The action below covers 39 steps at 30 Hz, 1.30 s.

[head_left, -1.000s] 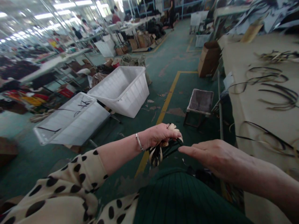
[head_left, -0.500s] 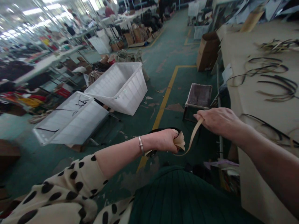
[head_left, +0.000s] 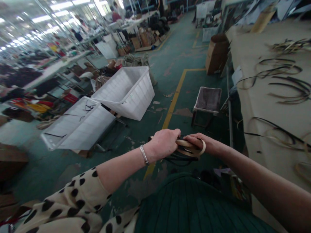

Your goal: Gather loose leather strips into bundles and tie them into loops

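Note:
My left hand (head_left: 164,144), with a silver bracelet at the wrist, is closed around one end of a bundle of strips (head_left: 186,143). The bundle mixes beige and black bands, bent into loops in front of my body. My right hand (head_left: 202,142) grips the bundle's other side, close to the left fingers. One beige band curls around the outside of the right fingers. Some black strips hang below both hands. Parts of the fingers are hidden by the loops.
On the right, a beige table (head_left: 262,106) bears several loose black and beige strips (head_left: 291,90). A low stool (head_left: 208,100) stands beside it, with a cardboard box (head_left: 217,53) behind. Two white plastic bins (head_left: 143,100) are at the left, past the yellow floor line (head_left: 175,100).
My right hand has come down and left, from pulling out a single beige strip to gripping the bundle. The left hand has turned, and the strips now form loops between the hands.

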Motion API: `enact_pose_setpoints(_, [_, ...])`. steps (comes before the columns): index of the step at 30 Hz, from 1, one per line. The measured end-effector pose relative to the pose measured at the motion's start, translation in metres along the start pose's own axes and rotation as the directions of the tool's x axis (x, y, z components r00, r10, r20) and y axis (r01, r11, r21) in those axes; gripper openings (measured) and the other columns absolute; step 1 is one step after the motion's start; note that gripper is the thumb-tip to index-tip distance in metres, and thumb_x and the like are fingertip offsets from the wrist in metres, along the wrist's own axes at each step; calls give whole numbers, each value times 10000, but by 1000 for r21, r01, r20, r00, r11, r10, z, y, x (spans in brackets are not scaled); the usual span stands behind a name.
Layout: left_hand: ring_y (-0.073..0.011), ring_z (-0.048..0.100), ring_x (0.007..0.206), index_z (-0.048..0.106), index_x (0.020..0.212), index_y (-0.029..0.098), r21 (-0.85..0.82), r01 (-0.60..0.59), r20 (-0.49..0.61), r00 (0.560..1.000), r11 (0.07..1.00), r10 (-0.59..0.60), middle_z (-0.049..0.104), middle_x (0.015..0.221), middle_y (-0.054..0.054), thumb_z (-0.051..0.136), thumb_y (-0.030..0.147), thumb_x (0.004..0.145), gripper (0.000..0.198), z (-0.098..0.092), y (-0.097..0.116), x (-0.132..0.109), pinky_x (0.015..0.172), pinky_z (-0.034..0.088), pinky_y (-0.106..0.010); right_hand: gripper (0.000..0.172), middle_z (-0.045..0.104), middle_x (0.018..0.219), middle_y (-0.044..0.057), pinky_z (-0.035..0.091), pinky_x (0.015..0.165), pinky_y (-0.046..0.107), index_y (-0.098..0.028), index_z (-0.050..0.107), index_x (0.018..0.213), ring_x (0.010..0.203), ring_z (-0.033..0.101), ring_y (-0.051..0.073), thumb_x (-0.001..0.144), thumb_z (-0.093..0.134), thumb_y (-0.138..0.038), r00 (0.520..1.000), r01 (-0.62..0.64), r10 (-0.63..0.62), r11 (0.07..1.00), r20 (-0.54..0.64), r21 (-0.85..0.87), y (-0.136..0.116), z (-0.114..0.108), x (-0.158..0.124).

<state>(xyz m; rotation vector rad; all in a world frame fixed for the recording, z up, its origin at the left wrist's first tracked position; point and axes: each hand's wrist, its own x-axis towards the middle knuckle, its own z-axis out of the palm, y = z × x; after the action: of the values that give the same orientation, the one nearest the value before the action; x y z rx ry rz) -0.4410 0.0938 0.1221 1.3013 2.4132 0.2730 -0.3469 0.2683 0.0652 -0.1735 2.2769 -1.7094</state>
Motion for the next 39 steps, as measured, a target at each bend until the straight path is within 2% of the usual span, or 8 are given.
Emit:
enact_pose_setpoints(7, [-181, 593, 793, 671, 907, 153, -483, -150, 35, 981, 863, 190, 664, 850, -39, 544, 159, 728, 220, 26, 4, 17, 669, 415, -220, 376, 519, 696, -14, 369, 542, 195, -151, 556, 816, 605, 468, 92, 876, 459, -509, 990, -20, 59, 958, -128, 286, -4, 0, -17])
enact_pose_setpoints(16, [-113, 467, 583, 570, 608, 129, -496, -59, 2, 998, 866, 69, 529, 584, 9, 582, 214, 743, 160, 39, 11, 29, 516, 293, -204, 350, 585, 820, 26, 435, 581, 218, -142, 563, 1008, 652, 534, 107, 826, 539, -439, 963, -19, 72, 979, -261, 201, 20, -10, -25])
enact_pose_setpoints(19, [-92, 417, 512, 599, 663, 125, -642, 80, 32, 997, 763, -77, 495, 560, 24, 602, 223, 734, 121, 41, 10, 36, 470, 267, -199, 430, 588, 1116, 76, 478, 801, 305, -197, 516, 1196, 936, 582, 167, 769, 549, -237, 826, 50, -79, 996, -558, -68, 18, -18, -36])
enact_pose_setpoints(21, [-89, 397, 459, 618, 740, 125, -749, 173, 64, 980, 640, -190, 474, 530, 35, 599, 223, 737, 100, 42, 10, 41, 442, 267, -200, 320, 601, 1093, 70, 453, 869, 327, -204, 586, 1083, 1005, 566, 180, 784, 479, -162, 651, 6, -211, 962, -730, -272, 4, -19, -48])
enact_pose_setpoints(23, [-92, 411, 440, 627, 794, 124, -812, 202, 67, 964, 547, -256, 479, 524, 35, 604, 219, 740, 111, 45, 11, 44, 438, 293, -198, 225, 628, 967, 64, 459, 824, 309, -201, 627, 957, 921, 589, 177, 834, 440, -173, 593, -32, -292, 923, -750, -385, -13, -12, -56])
enact_pose_setpoints(28, [-86, 433, 478, 628, 815, 115, -869, 97, -41, 963, 485, -267, 519, 579, 19, 648, 273, 751, 172, 55, 18, 46, 457, 321, -185, 235, 641, 756, 36, 424, 628, 261, -192, 653, 926, 662, 578, 148, 874, 446, -291, 781, -144, -113, 924, -614, -353, -15, 15, -32])
enact_pose_setpoints(32, [-99, 493, 573, 643, 836, 120, -850, 13, -127, 965, 527, -228, 588, 680, 3, 632, 245, 756, 149, 61, 21, 45, 528, 376, -183, 139, 492, 511, -29, 336, 462, 223, -166, 558, 704, 450, 451, 96, 767, 521, -283, 825, -80, 175, 978, -537, 195, 15, 27, -3])
enact_pose_setpoints(39, [-130, 548, 665, 670, 834, 122, -781, 40, -176, 943, 623, -282, 631, 736, -16, 620, 248, 772, 149, 62, 15, 42, 598, 415, -198, 304, 401, 443, -94, 270, 370, 169, -154, 552, 787, 358, 357, 41, 639, 739, -341, 884, 55, 356, 566, -303, 823, 22, 44, -1])
